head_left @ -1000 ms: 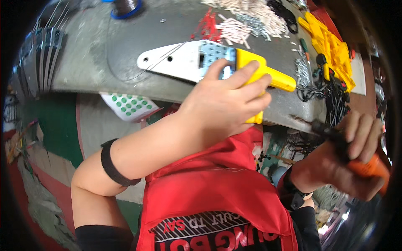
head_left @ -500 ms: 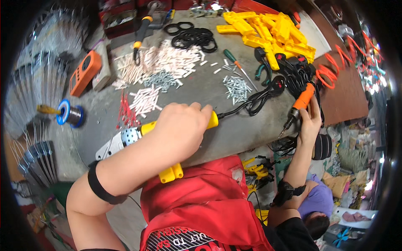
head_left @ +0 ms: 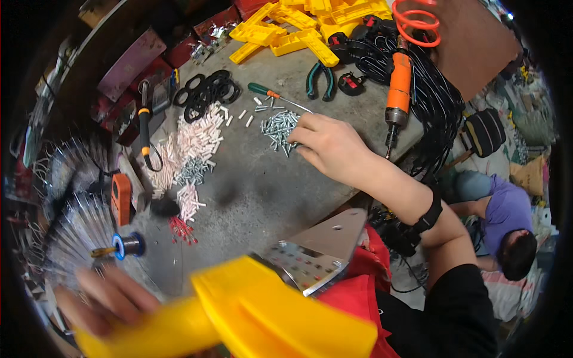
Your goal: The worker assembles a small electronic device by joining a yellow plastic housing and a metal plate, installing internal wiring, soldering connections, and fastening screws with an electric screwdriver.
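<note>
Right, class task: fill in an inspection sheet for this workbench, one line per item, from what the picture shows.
Surface: grey worktable, worn, dark smudges.
Job's things: yellow-handled iron with metal soleplate, blurred; pile of screws.
Clutter: white sleeves, black rings, yellow plastic parts, pliers, green screwdriver, wire spool.
Hands: left hand grips the iron's handle, blurred; right hand, fingertips at the screws.
Cables: black cords heaped at the right edge; orange electric screwdriver lying there.
Surroundings: another person low on the right.
</note>
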`<action>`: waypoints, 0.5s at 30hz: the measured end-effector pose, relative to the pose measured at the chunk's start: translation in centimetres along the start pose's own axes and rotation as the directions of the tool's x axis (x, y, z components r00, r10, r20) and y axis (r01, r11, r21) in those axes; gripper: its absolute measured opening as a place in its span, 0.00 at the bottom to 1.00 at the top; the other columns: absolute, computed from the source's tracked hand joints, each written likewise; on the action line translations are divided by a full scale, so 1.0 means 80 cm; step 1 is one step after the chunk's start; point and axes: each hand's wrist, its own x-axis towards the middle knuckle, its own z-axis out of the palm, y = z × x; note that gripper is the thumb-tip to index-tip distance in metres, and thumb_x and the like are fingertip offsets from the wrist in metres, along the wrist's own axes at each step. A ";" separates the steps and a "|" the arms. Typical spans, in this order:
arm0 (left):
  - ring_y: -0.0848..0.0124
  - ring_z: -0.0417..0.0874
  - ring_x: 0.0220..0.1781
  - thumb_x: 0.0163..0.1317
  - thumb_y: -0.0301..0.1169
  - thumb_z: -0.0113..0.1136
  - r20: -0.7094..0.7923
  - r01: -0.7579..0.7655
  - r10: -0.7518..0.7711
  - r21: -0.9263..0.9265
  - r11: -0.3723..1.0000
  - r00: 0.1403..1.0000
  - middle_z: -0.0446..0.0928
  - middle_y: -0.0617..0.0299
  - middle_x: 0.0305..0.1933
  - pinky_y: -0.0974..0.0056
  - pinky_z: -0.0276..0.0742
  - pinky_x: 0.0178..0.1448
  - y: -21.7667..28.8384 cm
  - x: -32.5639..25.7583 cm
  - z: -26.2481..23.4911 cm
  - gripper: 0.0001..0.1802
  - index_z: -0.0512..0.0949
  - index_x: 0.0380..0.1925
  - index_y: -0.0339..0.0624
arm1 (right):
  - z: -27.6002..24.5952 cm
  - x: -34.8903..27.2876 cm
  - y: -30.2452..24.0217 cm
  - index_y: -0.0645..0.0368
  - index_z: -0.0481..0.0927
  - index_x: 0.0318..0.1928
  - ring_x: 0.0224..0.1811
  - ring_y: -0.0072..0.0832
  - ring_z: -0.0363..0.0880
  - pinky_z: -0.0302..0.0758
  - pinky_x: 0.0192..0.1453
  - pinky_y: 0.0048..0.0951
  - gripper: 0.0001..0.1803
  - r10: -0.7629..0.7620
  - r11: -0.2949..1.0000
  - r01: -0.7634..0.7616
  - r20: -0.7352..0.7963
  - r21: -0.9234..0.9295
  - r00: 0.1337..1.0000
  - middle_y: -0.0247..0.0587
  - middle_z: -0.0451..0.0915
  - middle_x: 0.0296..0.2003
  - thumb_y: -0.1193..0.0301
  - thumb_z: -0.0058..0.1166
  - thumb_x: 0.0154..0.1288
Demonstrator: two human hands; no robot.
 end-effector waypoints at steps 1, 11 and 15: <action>0.61 0.80 0.47 0.53 0.33 0.68 0.043 -0.114 0.115 -0.012 0.993 0.993 0.74 0.47 0.50 0.65 0.82 0.39 -0.004 -0.020 0.009 0.25 0.72 0.48 0.33 | 0.004 0.000 0.005 0.58 0.77 0.40 0.40 0.45 0.78 0.77 0.40 0.42 0.12 -0.012 0.999 0.013 0.030 -0.046 0.999 0.44 0.75 0.35 0.77 0.59 0.54; 0.67 0.73 0.45 0.56 0.34 0.67 -0.561 -0.018 0.108 0.164 0.986 0.821 0.62 0.63 0.38 0.61 0.74 0.53 -0.048 -0.124 0.062 0.21 0.63 0.41 0.46 | 0.006 0.010 -0.005 0.58 0.78 0.38 0.39 0.48 0.79 0.77 0.41 0.45 0.09 -0.047 0.999 0.047 0.045 0.010 0.998 0.46 0.78 0.35 0.75 0.56 0.54; 0.68 0.74 0.36 0.56 0.38 0.64 -0.801 0.445 -0.201 0.089 0.891 0.564 0.67 0.57 0.40 0.66 0.74 0.37 -0.066 -0.136 0.065 0.22 0.63 0.41 0.41 | 0.034 0.029 -0.015 0.58 0.76 0.38 0.37 0.51 0.79 0.77 0.40 0.46 0.10 0.033 0.998 -0.045 0.216 0.052 0.976 0.47 0.79 0.33 0.72 0.58 0.55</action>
